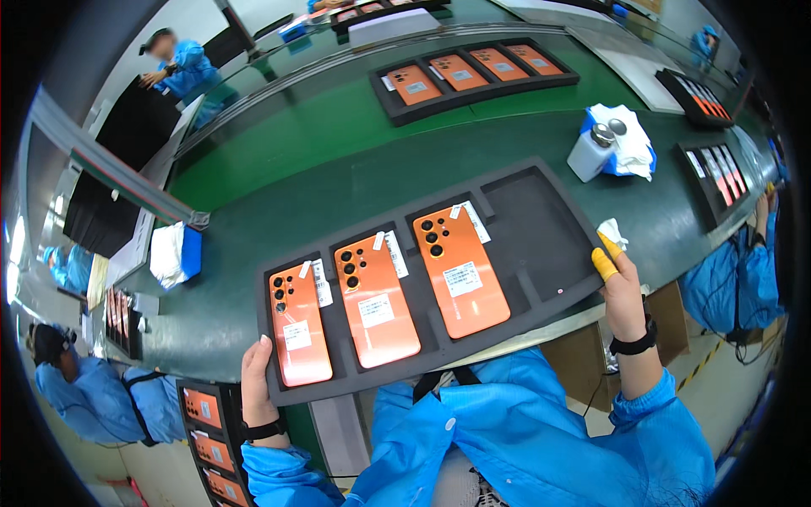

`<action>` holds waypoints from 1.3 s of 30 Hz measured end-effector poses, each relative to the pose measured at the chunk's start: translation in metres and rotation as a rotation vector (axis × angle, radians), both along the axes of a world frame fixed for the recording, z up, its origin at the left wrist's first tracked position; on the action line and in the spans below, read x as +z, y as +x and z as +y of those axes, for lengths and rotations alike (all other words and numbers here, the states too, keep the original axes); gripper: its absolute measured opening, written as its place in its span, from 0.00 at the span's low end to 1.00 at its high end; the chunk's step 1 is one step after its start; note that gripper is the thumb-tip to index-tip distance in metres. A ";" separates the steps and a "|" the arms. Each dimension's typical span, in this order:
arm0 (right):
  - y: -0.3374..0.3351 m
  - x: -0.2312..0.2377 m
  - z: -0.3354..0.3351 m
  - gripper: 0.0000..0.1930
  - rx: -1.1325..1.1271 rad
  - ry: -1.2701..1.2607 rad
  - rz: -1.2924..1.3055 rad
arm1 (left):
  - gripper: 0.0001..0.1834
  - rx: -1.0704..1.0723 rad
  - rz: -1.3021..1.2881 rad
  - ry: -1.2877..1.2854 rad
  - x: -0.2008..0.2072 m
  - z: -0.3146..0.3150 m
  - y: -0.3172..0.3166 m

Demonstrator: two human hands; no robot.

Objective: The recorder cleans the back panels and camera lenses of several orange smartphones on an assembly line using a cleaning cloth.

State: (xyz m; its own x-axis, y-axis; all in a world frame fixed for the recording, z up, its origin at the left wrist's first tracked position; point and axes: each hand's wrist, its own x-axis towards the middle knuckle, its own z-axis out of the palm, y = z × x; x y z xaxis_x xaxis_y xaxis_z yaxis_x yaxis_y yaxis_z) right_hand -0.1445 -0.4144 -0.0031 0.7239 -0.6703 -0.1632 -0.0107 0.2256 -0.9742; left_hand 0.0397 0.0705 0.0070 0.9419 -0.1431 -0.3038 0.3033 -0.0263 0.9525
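foam tray, dark and long, lies across the near edge of the green surface, its long axis running left to right and tilting up toward the right. three orange phones sit back-up in its left three wells, each lengthwise away from the person; the fourth well on the right is bare. left hand has its grip clenched on the tray's near-left corner, thumb on top just beside the leftmost phone. right hand is up at the tray's right end, touching the edge, a yellow finger cot on one finger and a small white cloth pinched at the tip, so that grip is grasping the cloth and not clamped round the tray. the bare well lies just left of the right hand, the nearest phone closer to the left. a white bottle on blue and white cloths sits well beyond.
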 end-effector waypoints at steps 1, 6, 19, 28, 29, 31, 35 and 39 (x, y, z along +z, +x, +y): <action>-0.002 0.002 0.003 0.20 0.003 -0.165 0.113 | 0.18 -0.018 0.010 0.002 -0.003 -0.002 0.006; -0.017 -0.003 0.002 0.17 0.024 -0.708 0.358 | 0.15 -0.007 -0.140 0.246 -0.003 -0.013 0.011; 0.053 0.012 0.100 0.24 0.266 -1.508 0.338 | 0.14 -0.295 -0.584 0.968 0.024 -0.120 -0.008; 0.063 0.014 0.123 0.25 0.187 -1.267 -0.061 | 0.21 -0.398 -0.244 0.718 0.023 -0.144 0.010; 0.065 0.015 0.128 0.26 0.191 -1.216 -0.112 | 0.21 -0.401 -0.158 0.683 0.024 -0.143 0.014; 0.072 0.012 0.136 0.28 0.188 -1.153 -0.212 | 0.22 -0.406 0.013 0.615 0.027 -0.142 0.021; 0.075 0.011 0.141 0.29 0.198 -1.127 -0.227 | 0.21 -0.405 0.097 0.530 0.032 -0.147 0.026; 0.074 0.006 0.142 0.30 0.197 -1.134 -0.237 | 0.20 -0.424 0.131 0.491 0.028 -0.142 0.031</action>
